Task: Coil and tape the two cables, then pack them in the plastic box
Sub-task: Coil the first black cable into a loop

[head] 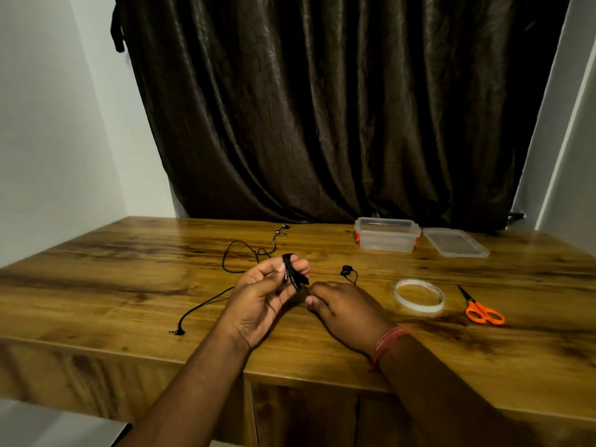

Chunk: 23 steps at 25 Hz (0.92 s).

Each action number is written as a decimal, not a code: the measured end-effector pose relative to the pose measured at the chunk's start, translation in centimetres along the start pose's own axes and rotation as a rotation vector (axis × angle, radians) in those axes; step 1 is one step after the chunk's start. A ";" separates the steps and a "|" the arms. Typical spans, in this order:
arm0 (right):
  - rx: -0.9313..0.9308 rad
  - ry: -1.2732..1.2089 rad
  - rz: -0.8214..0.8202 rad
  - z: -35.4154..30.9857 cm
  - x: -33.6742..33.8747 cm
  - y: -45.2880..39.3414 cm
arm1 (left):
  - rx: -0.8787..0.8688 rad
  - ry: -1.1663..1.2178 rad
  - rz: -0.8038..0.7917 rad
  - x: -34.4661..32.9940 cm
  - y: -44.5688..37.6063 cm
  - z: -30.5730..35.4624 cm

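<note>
Left hand (258, 295) gripping black cable (292, 272) looped over its fingers, right hand (342, 309) pinching the strand, plastic box (387, 235) open on tabletop (129, 279), tape roll (419, 294) nearby

Head-worn view, looking forward-down, close over table (129, 285)

Cable (292, 275) partly behind hands (267, 295)

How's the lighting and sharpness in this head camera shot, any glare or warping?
Head view: dim, warm light; glare streaks on the table; wide-angle bending tilts the walls and curtain; left hand and its cable slightly soft.
</note>
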State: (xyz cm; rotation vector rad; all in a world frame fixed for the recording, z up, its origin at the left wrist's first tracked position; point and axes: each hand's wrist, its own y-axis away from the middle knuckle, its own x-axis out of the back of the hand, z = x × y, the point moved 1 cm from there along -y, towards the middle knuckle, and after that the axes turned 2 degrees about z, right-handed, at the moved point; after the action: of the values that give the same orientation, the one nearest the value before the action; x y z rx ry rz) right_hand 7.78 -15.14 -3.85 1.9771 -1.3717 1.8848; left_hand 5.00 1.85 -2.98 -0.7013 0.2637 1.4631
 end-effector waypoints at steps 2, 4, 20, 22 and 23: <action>0.066 0.046 -0.022 -0.5 0.0 0.1 | -0.038 -0.024 0.046 0.2 -0.3 -0.1; 0.116 0.050 0.010 -1.0 0.3 0.2 | -0.046 -0.127 0.064 0.5 -0.4 -0.6; -0.092 -0.154 0.395 0.4 1.9 0.2 | 0.134 -0.395 -0.273 -0.2 0.8 -1.5; -0.093 -0.132 0.314 0.6 1.4 -0.1 | 0.135 -0.294 -0.272 0.0 0.8 -1.0; -0.087 -0.114 0.264 0.6 1.1 -0.1 | 0.122 -0.247 -0.262 0.0 0.8 -0.8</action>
State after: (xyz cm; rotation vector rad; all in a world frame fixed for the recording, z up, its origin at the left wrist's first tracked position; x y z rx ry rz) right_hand 8.10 -15.98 -3.01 1.9723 -1.7937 1.7966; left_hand 4.45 1.39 -3.80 -0.4327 0.0658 1.2560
